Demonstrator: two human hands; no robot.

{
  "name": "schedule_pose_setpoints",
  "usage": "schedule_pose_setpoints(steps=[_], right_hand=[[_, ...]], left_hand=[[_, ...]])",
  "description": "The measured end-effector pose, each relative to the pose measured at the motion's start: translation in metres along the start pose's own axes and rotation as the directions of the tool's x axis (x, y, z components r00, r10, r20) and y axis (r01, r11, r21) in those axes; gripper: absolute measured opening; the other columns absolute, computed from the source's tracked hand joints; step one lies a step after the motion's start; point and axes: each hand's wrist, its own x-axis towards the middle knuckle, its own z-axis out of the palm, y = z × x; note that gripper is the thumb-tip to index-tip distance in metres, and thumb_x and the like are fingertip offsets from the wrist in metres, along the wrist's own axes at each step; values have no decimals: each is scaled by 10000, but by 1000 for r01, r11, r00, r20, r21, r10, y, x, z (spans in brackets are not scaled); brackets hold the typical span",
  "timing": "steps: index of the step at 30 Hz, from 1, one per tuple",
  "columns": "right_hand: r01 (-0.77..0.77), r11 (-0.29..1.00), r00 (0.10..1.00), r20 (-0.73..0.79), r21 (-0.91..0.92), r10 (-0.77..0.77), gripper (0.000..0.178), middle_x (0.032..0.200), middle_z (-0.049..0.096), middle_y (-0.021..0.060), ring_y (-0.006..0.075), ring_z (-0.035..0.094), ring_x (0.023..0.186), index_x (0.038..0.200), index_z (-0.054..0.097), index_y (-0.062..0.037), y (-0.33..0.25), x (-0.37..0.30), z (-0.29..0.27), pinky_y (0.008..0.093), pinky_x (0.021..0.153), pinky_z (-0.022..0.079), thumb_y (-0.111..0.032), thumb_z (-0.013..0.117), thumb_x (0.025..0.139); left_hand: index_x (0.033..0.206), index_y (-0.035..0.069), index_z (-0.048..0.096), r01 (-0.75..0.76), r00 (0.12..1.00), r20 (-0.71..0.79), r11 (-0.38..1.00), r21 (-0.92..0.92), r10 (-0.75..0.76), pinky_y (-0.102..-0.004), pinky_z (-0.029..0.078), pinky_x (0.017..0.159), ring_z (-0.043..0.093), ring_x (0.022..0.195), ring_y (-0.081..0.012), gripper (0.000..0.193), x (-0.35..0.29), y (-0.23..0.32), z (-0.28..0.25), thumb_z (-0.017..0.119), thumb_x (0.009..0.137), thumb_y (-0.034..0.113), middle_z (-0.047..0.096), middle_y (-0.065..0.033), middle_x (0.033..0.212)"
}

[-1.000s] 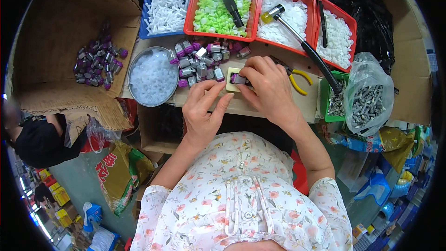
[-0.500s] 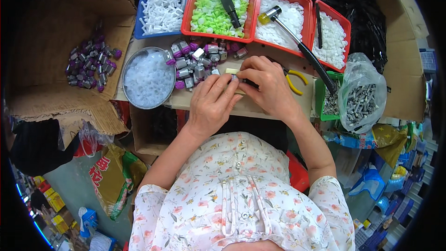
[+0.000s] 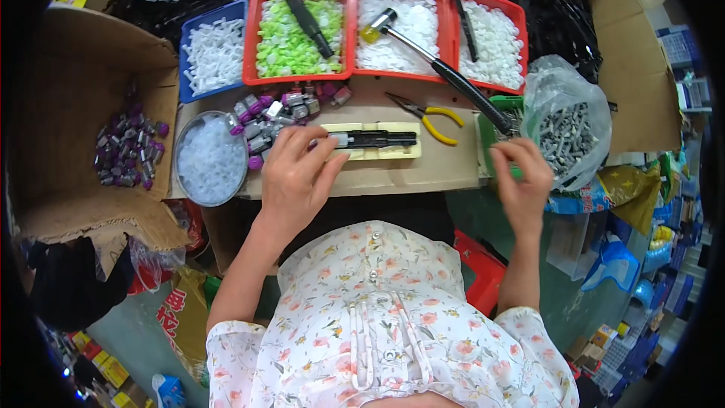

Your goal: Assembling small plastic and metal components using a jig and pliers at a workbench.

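A cream block-shaped holder (image 3: 384, 153) lies on the cardboard-topped table. In its groove sits a long black part (image 3: 377, 139), with a small grey cylinder at its left end. My left hand (image 3: 291, 181) is at that end, fingertips against the cylinder's end and thumb apart from the fingers. Over the front of a green tray (image 3: 487, 132) of small metal pieces is my right hand (image 3: 523, 177). Its thumb and fingers are pinched together; anything between them is too small to make out. Small grey motors with purple ends (image 3: 260, 132) are heaped beyond my left hand.
Yellow-handled pliers (image 3: 438, 122) lie right of the holder. A hammer (image 3: 453, 74) rests across red trays (image 3: 351, 68) of white and green pieces. There is a blue tray (image 3: 185, 79), a round tub (image 3: 211, 159), a plastic bag (image 3: 566, 125) of metal parts, and a cardboard box (image 3: 68, 113) with more motors.
My right hand has left the holder and moved right to the green tray. My left hand has shifted toward the holder's left end, uncovering the long black part. The view has shifted slightly.
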Motion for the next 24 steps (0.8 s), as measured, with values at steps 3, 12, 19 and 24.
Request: schedule_pose_setpoints(steps=[3, 12, 19, 24], right_hand=[[-120, 978, 991, 37, -172, 128, 109, 906, 631, 132, 277, 657, 779, 982, 675, 36, 31, -10, -10, 345, 707, 501, 16, 657, 876], [10, 933, 981, 184, -360, 60, 107, 902, 608, 160, 367, 616, 769, 957, 666, 33, 53, 3, -4, 416, 697, 481, 12, 647, 854], [-137, 971, 978, 129, -195, 164, 61, 824, 619, 154, 313, 633, 705, 897, 687, 27, 49, 6, -14, 378, 658, 487, 20, 659, 843], [-143, 983, 988, 42, -118, 148, 86, 794, 624, 90, 153, 591, 690, 928, 682, 47, 56, 1, -32, 286, 655, 464, 43, 672, 843]], left_hand=[[940, -15, 709, -28, 995, -95, 999, 31, 30, -390, 511, 737, 624, 864, -315, 145, 29, -8, -10, 743, 806, 30, 661, -141, 950], [856, -16, 732, 16, 996, -89, 955, 298, 11, -422, 512, 825, 612, 932, -327, 81, 94, -62, -23, 703, 786, 14, 671, -144, 868], [837, 8, 747, 31, 999, 3, 934, 355, -34, -439, 535, 831, 619, 960, -335, 115, 115, -91, 0, 754, 731, 51, 684, -147, 869], [823, 8, 751, 10, 998, 48, 932, 362, -29, -439, 535, 828, 628, 945, -335, 106, 120, -94, -1, 755, 729, 57, 684, -158, 860]])
